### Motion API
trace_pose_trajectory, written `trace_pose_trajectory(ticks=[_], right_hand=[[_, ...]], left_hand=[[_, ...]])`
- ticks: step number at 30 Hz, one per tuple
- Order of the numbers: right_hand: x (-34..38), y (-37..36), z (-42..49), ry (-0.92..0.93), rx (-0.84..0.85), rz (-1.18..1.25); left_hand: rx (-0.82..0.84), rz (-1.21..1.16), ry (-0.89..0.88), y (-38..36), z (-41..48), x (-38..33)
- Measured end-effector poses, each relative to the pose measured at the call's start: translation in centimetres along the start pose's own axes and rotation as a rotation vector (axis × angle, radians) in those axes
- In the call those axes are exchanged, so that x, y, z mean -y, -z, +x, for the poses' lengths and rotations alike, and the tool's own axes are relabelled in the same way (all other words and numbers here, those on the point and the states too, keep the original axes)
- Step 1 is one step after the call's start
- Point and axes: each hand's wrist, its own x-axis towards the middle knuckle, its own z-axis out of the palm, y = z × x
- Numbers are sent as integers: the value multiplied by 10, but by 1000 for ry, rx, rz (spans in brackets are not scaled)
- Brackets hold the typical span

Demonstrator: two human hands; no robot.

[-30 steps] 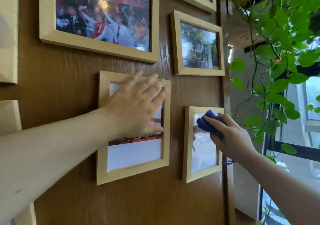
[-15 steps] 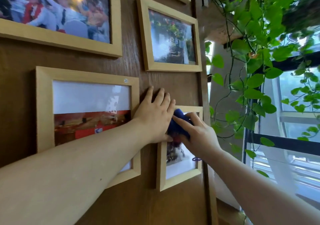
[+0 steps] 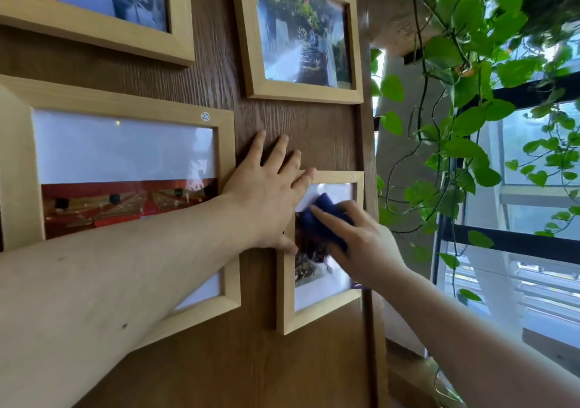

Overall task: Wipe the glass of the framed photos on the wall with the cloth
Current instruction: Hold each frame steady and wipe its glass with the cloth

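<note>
At the far left, the large frame (image 3: 125, 194) with the sticker "20" is now uncovered. One second ago the left hand lay flat on its glass; half a second ago it was already on the wood beside it. This suggests that this glass is finished, or at least left for now, and that the work has passed to the next photo.

The left hand (image 3: 266, 200) now rests flat on the wooden wall (image 3: 201, 87), fingers spread apart and holding nothing, with its smallest finger and thumb over the left edge of the small frame (image 3: 284, 297). It seems to steady this frame.

Just to the right, the right hand (image 3: 361, 244) presses the blue cloth (image 3: 323, 216) on the upper half of the small frame's glass, fingers closed over it. A second ago the cloth was at the top right corner; now it is nearer the left edge, so a stroke across is probably underway.

The lower part of the glass is free for the next strokes. The room is narrow: the left hand borders one side, and the wall ends just beyond the frame's right edge, where the hanging plant (image 3: 470, 109) is near.
</note>
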Motion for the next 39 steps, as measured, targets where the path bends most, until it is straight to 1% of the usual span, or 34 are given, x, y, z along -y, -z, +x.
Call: trace_pose_trajectory(ticks=[2, 4, 6, 9, 11, 13, 15, 17, 20, 23, 26, 31, 34, 36, 39], right_hand=[[6, 0, 0, 117, 33, -31], [-2, 1, -5, 145, 67, -68], [-16, 5, -15, 132, 124, -130], [-32, 10, -30, 34, 165, -180], [-31, 10, -34, 43, 175, -175], [-21, 8, -37, 172, 222, -154], [-9, 3, -42, 315, 303, -150], [-5, 0, -45, 366, 357, -154], [-16, 2, -51, 370, 378, -195], [-33, 5, -62, 310, 411, -231], [-36, 3, -69, 278, 403, -243], [-5, -11, -65, 418, 351, -160], [-4, -11, -64, 440, 364, -156], [-16, -6, -68, 422, 391, -200], [-38, 3, -78, 319, 427, -251]], left_hand=[[-1, -5, 3, 0, 0, 0], [1, 0, 8, -1, 0, -1], [9, 9, 10, -2, 0, -1], [11, 13, 15, -1, 0, -2], [13, 15, 20, -1, -1, -2], [20, 17, 18, 0, -1, -2], [32, 17, 19, 2, -1, -2], [40, 16, 24, 3, -1, -3], [52, 17, 25, 4, -2, -3], [55, 15, 19, 5, -2, -2], [65, 17, 16, 5, -2, -2], [73, 30, 23, 6, -3, -3], [68, 37, 20, 7, -3, -2], [66, 33, 18, 6, -3, -1], [72, 21, 11, 5, -2, -1]])
